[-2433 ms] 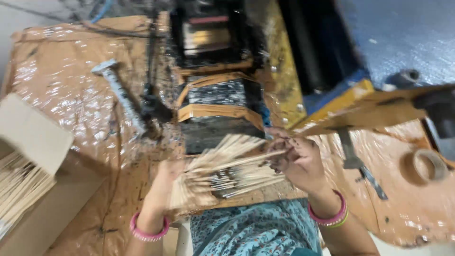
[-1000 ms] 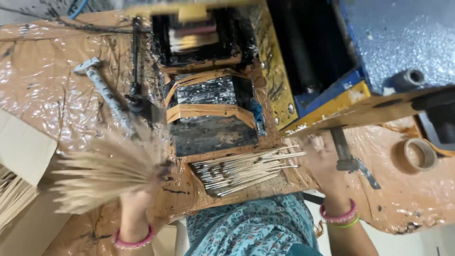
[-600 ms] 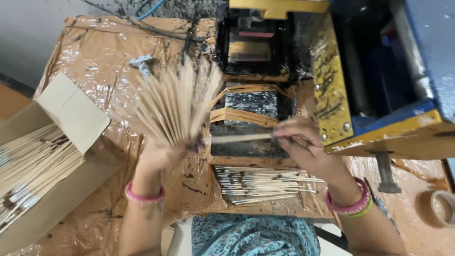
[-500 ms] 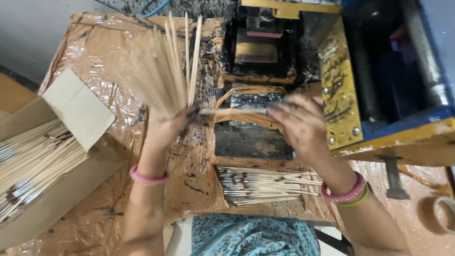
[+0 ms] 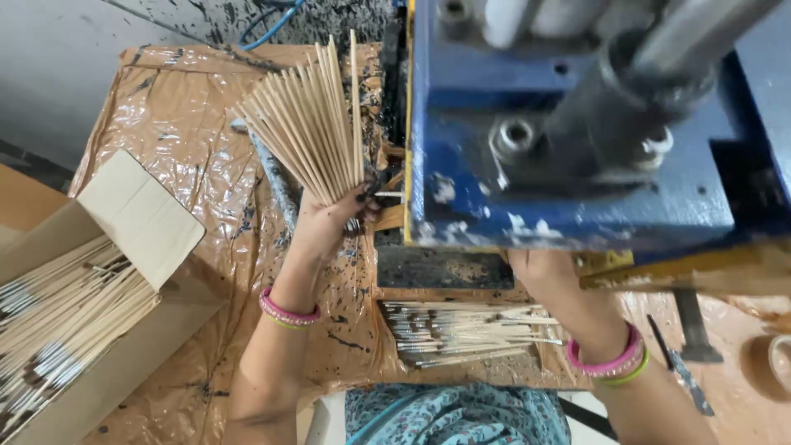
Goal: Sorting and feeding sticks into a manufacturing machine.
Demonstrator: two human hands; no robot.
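Here the fan of thin wooden sticks (image 5: 309,124) stands upright in the left hand (image 5: 334,218), whose fingers are closed round the lower ends so that the tips splay out above the plastic-covered table (image 5: 165,132). The bunch sits just beside the blue press machine (image 5: 568,132), at its left edge, and one stick pokes sideways from the grip toward the machine's dark, paint-splashed bed (image 5: 445,268). The right hand (image 5: 535,264) reaches in under the machine's blue body; only the wrist with its pink and green bangles (image 5: 614,363) shows clearly, so whether its fingers are open or closed cannot be told.

Nearer the person, a loose pile of sticks with dark-coated tips (image 5: 470,334) lies flat on the table edge, between the two forearms. Well apart to the left, an open cardboard box (image 5: 124,247) holds many more sticks laid lengthwise.

Judging by this, the step in hand is feeding single sticks from the held bunch into the machine. The next move calls for a steady grip on the fan while one stick is drawn off without loosening the rest.
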